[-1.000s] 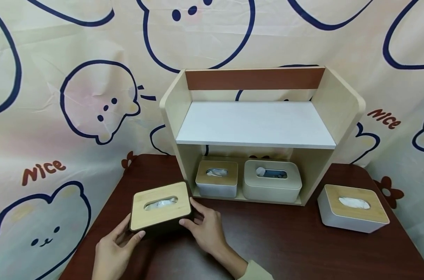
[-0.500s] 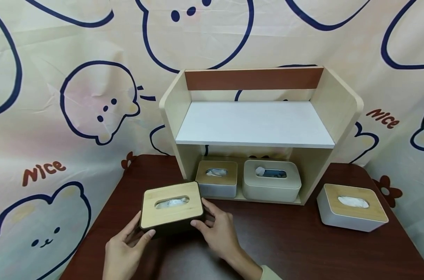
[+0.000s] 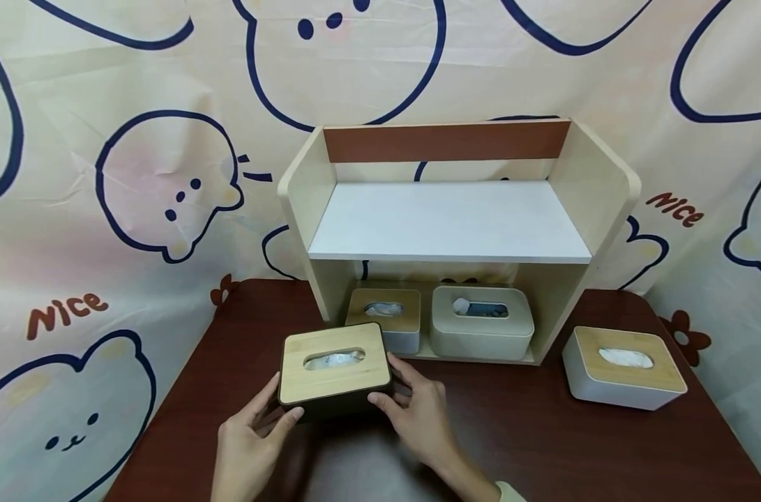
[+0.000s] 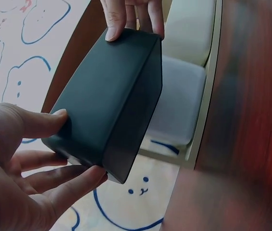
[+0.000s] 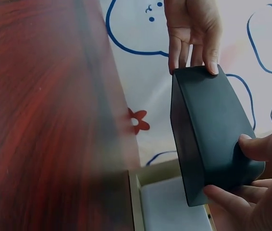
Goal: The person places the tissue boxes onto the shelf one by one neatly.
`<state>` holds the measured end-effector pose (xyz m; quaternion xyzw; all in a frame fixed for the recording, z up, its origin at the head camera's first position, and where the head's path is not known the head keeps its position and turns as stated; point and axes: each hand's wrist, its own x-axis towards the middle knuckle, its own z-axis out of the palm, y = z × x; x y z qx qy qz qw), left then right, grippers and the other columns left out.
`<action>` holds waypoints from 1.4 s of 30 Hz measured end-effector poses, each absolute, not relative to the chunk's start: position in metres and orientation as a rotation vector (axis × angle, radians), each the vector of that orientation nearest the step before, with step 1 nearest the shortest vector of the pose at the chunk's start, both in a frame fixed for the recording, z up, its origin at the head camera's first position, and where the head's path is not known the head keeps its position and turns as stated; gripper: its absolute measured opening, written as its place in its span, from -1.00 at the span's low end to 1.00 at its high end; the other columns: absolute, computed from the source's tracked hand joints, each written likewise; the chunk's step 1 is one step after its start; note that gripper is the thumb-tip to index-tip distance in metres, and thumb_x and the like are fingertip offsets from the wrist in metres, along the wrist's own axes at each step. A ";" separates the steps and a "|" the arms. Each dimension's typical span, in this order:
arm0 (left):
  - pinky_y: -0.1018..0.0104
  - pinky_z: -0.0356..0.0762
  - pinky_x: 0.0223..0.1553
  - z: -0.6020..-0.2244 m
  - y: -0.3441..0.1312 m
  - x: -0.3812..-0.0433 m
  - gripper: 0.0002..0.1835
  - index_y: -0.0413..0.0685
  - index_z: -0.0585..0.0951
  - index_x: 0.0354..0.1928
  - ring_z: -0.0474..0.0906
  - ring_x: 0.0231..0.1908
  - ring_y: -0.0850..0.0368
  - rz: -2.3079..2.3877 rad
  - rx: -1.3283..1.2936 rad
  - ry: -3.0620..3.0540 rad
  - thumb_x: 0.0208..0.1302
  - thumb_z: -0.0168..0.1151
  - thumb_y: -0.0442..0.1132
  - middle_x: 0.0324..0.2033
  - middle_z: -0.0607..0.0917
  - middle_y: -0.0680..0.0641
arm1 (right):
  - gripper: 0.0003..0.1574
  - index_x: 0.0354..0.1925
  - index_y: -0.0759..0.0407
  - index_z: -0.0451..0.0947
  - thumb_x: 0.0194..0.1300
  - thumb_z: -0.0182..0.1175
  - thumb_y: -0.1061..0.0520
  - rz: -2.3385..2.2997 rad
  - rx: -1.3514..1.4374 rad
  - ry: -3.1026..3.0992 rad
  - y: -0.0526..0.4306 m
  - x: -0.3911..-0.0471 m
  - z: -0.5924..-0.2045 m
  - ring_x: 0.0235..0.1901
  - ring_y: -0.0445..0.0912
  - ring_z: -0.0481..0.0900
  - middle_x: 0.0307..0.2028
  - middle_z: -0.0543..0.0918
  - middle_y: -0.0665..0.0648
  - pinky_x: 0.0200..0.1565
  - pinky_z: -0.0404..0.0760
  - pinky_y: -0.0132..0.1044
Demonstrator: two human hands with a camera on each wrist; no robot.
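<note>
A black tissue box with a light wooden lid [image 3: 336, 383] is held up off the table between both hands, a tissue showing in its oval slot. My left hand [image 3: 251, 439] grips its left end, thumb on the near side. The right hand [image 3: 420, 418] grips the opposite end, thumb also on the near side. In the left wrist view the black box's side [image 4: 105, 89] faces me with fingers at both ends. Just behind it, a small wood-lidded tissue box [image 3: 386, 314] and a larger cream tissue box [image 3: 483, 338] stand side by side in the shelf's lower compartment.
The two-tier shelf [image 3: 446, 219] has a white upper board and pale side panels. At right on the dark red-brown table [image 3: 499, 425] sits a white tissue box with a wooden lid [image 3: 628, 366]. A cartoon-printed curtain [image 3: 160, 188] hangs behind.
Both hands have carried the black tissue box rightward, so that it now partly covers the small box in the shelf. The head view has shifted slightly to the right.
</note>
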<state>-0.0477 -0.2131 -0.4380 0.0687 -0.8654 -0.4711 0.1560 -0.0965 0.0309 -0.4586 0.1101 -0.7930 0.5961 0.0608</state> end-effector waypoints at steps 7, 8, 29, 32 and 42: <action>0.16 0.83 -0.02 -0.439 -0.200 -0.056 -0.26 -0.15 0.58 0.45 0.74 0.16 -0.22 -1.380 0.115 -2.451 0.21 0.61 -0.38 0.32 0.67 -0.31 | -0.15 0.45 0.26 0.53 0.27 0.58 0.13 1.764 0.287 -2.397 0.048 -0.095 -0.454 0.07 0.30 0.78 0.27 0.67 0.47 -0.05 0.82 -0.25; 0.16 0.82 -0.01 -0.439 -0.198 -0.058 -0.27 -0.15 0.58 0.45 0.74 0.16 -0.22 -1.393 0.103 -2.443 0.21 0.60 -0.39 0.32 0.67 -0.30 | -0.15 0.44 0.26 0.54 0.27 0.58 0.13 1.759 0.281 -2.389 0.050 -0.095 -0.453 0.07 0.31 0.78 0.27 0.67 0.47 -0.05 0.82 -0.24; 0.49 0.76 -0.06 -0.415 -0.168 -0.079 -0.27 -0.10 0.60 0.45 0.80 0.03 -0.02 -1.528 -0.128 -2.326 0.20 0.59 -0.42 0.33 0.68 -0.22 | -0.11 0.46 0.24 0.53 0.21 0.60 0.22 1.545 0.192 -2.380 0.088 -0.085 -0.417 0.16 0.19 0.76 0.29 0.69 0.36 -0.03 0.82 -0.24; 0.52 0.75 -0.07 -0.407 -0.166 -0.079 -0.27 -0.11 0.60 0.44 0.80 0.02 0.00 -1.543 -0.149 -2.306 0.20 0.59 -0.44 0.33 0.68 -0.21 | -0.10 0.47 0.24 0.52 0.21 0.60 0.23 1.532 0.212 -2.373 0.091 -0.085 -0.407 0.14 0.16 0.77 0.27 0.70 0.36 -0.03 0.81 -0.26; 0.51 0.76 -0.07 -0.378 -0.165 -0.078 -0.27 -0.11 0.60 0.44 0.82 0.00 0.05 -1.487 -0.192 -2.296 0.19 0.59 -0.44 0.30 0.72 -0.18 | -0.09 0.48 0.13 0.53 0.20 0.62 0.16 1.462 0.251 -2.349 0.098 -0.082 -0.381 0.02 0.01 0.84 0.25 0.73 0.29 -0.10 0.82 -0.34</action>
